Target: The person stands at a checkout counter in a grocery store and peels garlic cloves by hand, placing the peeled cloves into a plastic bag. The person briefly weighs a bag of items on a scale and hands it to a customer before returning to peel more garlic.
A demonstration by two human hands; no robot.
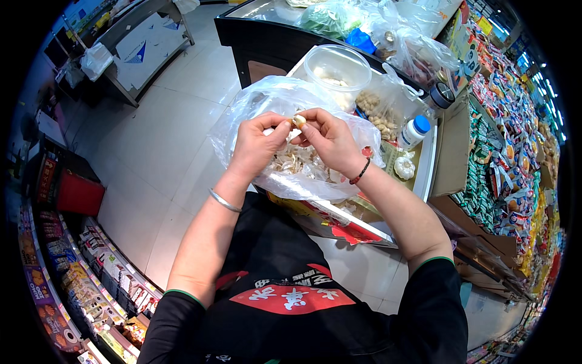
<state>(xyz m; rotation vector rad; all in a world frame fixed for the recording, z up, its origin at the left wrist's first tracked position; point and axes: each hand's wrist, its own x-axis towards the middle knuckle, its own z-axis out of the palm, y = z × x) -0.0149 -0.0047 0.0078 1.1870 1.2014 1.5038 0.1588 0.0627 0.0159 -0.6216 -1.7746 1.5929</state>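
Note:
A garlic clove (298, 120) is pinched between the fingertips of my right hand (328, 136). The fingertips of my left hand (263, 140) meet it from the other side, close against the clove. A whitish piece, perhaps more garlic, shows under my left fingers, partly hidden. Below both hands a clear plastic bag (245, 107) lies spread wide, with dry garlic skins (295, 164) heaped in it. Just beyond stands a round clear plastic tub (337, 68) with pale cloves at its bottom. A whole garlic bulb (404, 167) rests to the right of my right wrist.
A white bottle with a blue cap (413, 133) and a bag of tan lumpy food (379, 109) stand right of the plastic bag. A dark-lidded jar (441, 95) is behind them. Cartons of wrapped snacks (482, 173) line the right side. Snack shelves (91, 277) curve along the lower left.

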